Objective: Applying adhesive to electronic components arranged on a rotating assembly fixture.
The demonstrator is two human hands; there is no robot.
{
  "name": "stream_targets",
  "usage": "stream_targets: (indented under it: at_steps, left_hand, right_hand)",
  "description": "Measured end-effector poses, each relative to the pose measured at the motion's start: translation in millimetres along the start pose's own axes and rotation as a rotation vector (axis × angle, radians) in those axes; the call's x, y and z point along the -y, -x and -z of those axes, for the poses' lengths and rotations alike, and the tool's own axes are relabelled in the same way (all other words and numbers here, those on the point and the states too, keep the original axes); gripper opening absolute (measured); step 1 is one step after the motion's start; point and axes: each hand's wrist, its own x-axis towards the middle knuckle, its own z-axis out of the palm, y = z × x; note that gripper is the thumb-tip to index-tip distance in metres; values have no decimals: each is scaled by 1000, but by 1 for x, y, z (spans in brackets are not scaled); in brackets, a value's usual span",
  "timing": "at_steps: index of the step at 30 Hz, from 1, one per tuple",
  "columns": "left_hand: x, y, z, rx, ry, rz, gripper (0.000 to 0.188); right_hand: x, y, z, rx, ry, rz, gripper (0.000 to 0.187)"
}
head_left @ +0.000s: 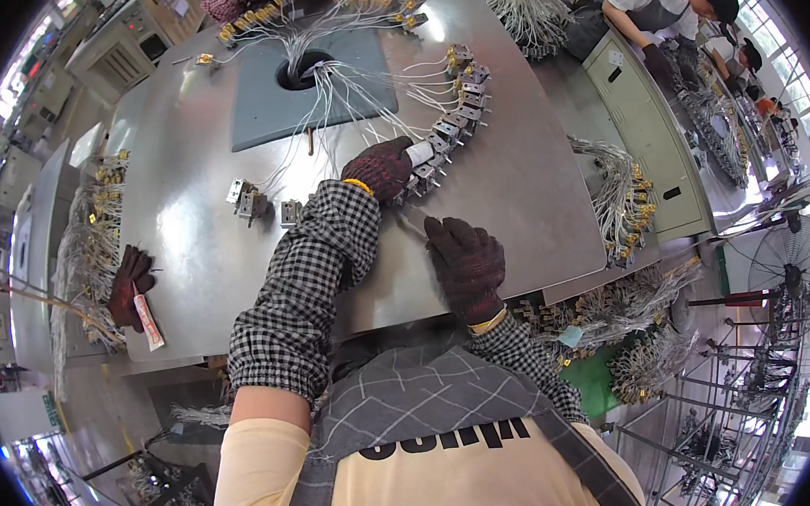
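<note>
On the metal table [526, 215], a curved row of small metal blocks with brass-coloured parts [452, 127] is joined to thin white wires [354, 90]. My left hand [379, 169], in a dark red knit glove, is closed on the near end of that row. A white wrap [419, 153] shows at its fingertips, and the hand hides several blocks. Just nearer and to the right is my right hand [468, 265], gloved alike, fingers bent together. A thin blurred streak lies before its fingertips; what it holds is unclear. A few loose metal blocks [250, 203] lie left of my left hand.
The wires come through a round hole [300, 71] in a grey plate [261, 112]. A spare glove [130, 286] and a white-orange tube [148, 321] lie at the left edge. Wire bundles [615, 198] hang at the right. Co-workers [661, 4] work beyond.
</note>
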Motion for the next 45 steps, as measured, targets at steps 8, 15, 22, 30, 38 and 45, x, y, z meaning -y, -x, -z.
stream_targets:
  at_steps: [8,15,22,30,38,45]
  left_hand:
    - [4,19,20,-80,0,-228,55]
    - [118,113,113,-397,-366,36,53]
    - [47,129,59,-307,-455,-141,62]
    - [-9,109,4,-273,-750,24,83]
    - [23,100,2,-407,-691,-146,67]
    - [-8,89,-4,-289,-631,-169,59]
  right_hand:
    - [-9,9,-28,-23,-298,-108,26]
    - [-4,12,-13,4,-377,-222,29]
    - [-9,12,-12,-42,-463,-235,28]
    - [-12,13,-18,-157,-433,-190,28]
    - [-10,14,-14,-182,-516,-259,28]
    - [-12,16,-14,-189,-511,-299,31]
